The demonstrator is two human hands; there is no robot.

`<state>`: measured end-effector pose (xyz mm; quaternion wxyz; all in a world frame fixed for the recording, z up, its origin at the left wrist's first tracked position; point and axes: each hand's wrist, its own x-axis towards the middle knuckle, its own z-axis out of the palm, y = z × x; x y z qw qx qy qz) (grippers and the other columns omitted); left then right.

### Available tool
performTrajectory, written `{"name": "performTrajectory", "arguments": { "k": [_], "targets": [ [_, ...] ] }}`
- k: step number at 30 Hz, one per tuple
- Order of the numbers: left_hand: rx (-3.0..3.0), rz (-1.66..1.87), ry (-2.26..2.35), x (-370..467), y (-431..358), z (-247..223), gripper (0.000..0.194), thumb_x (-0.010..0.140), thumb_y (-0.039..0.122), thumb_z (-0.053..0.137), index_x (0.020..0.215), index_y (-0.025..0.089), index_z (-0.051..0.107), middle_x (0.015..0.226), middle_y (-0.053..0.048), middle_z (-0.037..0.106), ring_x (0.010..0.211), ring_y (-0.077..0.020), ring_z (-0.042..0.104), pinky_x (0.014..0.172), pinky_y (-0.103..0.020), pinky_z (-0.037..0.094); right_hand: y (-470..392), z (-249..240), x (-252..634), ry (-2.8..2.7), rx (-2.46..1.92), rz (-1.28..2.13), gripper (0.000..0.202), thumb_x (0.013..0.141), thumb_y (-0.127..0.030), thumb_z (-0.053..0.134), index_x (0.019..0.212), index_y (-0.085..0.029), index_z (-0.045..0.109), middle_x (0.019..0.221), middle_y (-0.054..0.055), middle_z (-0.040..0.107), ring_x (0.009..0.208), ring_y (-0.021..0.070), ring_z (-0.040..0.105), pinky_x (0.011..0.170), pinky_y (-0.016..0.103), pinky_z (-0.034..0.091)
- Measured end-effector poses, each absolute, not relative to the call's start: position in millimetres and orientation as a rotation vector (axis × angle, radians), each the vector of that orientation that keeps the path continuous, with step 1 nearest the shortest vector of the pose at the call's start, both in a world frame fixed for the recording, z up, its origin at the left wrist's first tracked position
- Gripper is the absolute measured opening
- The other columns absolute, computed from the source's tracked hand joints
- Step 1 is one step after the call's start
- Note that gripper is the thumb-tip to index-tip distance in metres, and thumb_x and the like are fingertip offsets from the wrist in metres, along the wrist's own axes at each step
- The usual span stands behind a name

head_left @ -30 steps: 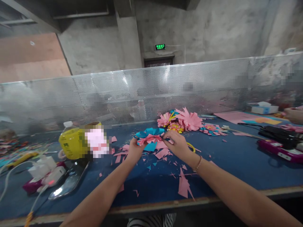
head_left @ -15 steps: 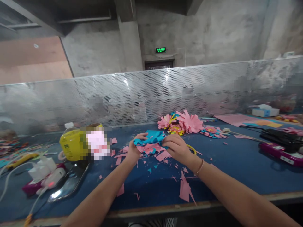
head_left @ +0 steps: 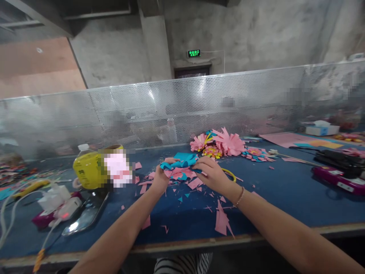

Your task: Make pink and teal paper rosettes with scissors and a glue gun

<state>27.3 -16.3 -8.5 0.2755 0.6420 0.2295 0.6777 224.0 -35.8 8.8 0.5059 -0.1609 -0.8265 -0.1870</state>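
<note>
Paper flower [head_left: 185,161]: held at the middle of the table [head_left: 182,224], between both hands; showed curled blue petals on top; hid its underside, and blurred into the pink below, so could not be told whether that belonged to it or to the scraps.

Left hand [head_left: 161,179]: grasped the flower's left edge, with fingers over the top and thumb nearer the camera; partly hidden behind the blue petals.

Right hand [head_left: 211,173]: pinched the flower's right edge with bunched fingers; fingertips hard to separate from the petals.

Yellow ring [head_left: 230,174]: lay just beside the right hand, partly covered by it.

Pink scraps [head_left: 221,220]: lay scattered around and below both hands; partly hidden by the left forearm.

Finished flowers [head_left: 229,142]: lay piled beyond the right hand, pink, yellow and blue; overlapped, so too jumbled to count.

Bottle [head_left: 87,167]: stood to the left with a yellow wrapping; partly lost under pixelation, as was a pale item beside it.

Phone [head_left: 87,213]: lay near the left power strip [head_left: 42,220], glare across its screen.

Right power strip [head_left: 339,180]: lay beside a black adapter [head_left: 332,161]; cut off at the frame's edge.

Tissue box [head_left: 322,128]: stood at the far right, softly blurred.
</note>
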Motion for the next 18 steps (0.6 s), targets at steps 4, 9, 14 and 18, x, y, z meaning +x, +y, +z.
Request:
{"name": "performTrajectory", "arguments": {
  "k": [4, 9, 14, 18],
  "targets": [
    [1.788, 1.853, 0.619, 24.5, -12.6, -12.9, 0.024, 0.049, 0.002, 0.06, 0.061, 0.019, 0.047, 0.075, -0.001, 0.061, 0.084, -0.019, 0.056, 0.084, -0.039, 0.039, -37.8, 9.7, 223.0, -2.021, -0.388, -0.44, 0.018, 0.074, -0.009, 0.049, 0.087, -0.02, 0.054, 0.084, 0.005, 0.058, 0.083, 0.0148, 0.052, 0.076, 0.032, 0.044],
    [1.85, 1.764, 0.585, 26.4, -15.1, -9.4, 0.022, 0.053, 0.004, 0.059, 0.065, 0.019, 0.048, 0.08, -0.003, 0.062, 0.09, -0.0207, 0.055, 0.083, -0.04, 0.039, -39.4, 10.1, 222.9, -2.012, -0.381, -0.406, 0.017, 0.074, -0.01, 0.049, 0.087, -0.02, 0.055, 0.085, 0.005, 0.058, 0.082, 0.0143, 0.051, 0.075, 0.031, 0.045],
    [1.87, 1.811, 0.716, 25.7, -18.0, -9.6, 0.021, 0.053, 0.007, 0.061, 0.064, 0.02, 0.049, 0.081, -0.003, 0.062, 0.089, -0.0209, 0.054, 0.087, -0.042, 0.037, -38.8, 11.2, 222.7, -2.035, -0.396, -0.351, 0.015, 0.075, -0.011, 0.048, 0.084, -0.021, 0.055, 0.084, 0.004, 0.056, 0.081, 0.0142, 0.05, 0.074, 0.031, 0.044],
    [1.842, 1.829, 0.746, 23.8, -15.7, -11.3, 0.019, 0.052, 0.01, 0.063, 0.06, 0.02, 0.048, 0.078, -0.003, 0.062, 0.083, -0.0204, 0.055, 0.086, -0.041, 0.038, -38.7, 13.1, 223.0, -2.073, -0.403, -0.277, 0.015, 0.075, -0.011, 0.047, 0.084, -0.021, 0.054, 0.084, 0.004, 0.054, 0.082, 0.0138, 0.05, 0.074, 0.03, 0.044]
  ]
}}
